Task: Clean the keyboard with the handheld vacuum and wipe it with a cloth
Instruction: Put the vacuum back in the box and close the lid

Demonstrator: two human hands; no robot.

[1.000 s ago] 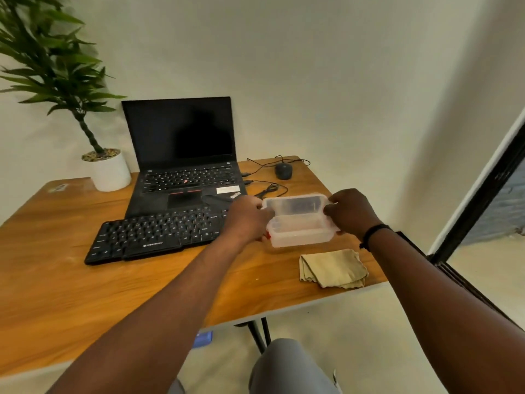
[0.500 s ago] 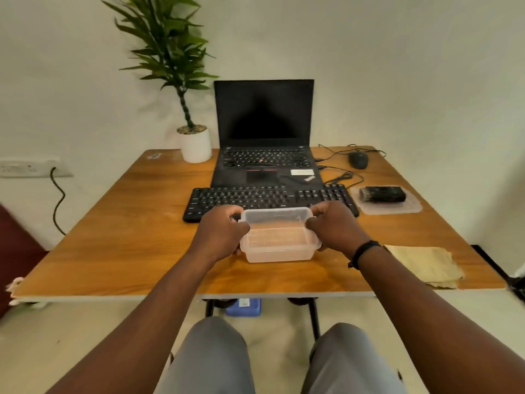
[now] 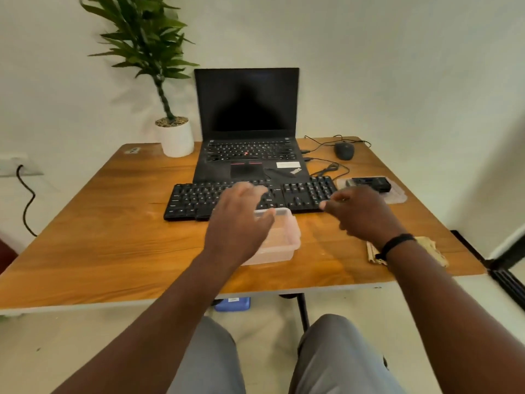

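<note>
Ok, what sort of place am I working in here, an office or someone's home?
Probably a small home or office desk setup; I cannot tell which. A wooden table against a plain wall carries an open laptop, an external keyboard and a wired mouse, with a potted plant beside them.

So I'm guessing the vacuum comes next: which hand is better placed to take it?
Probably the right hand: it hovers open nearest the black handheld vacuum lying on the clear lid; the left hand is over the container.
</note>
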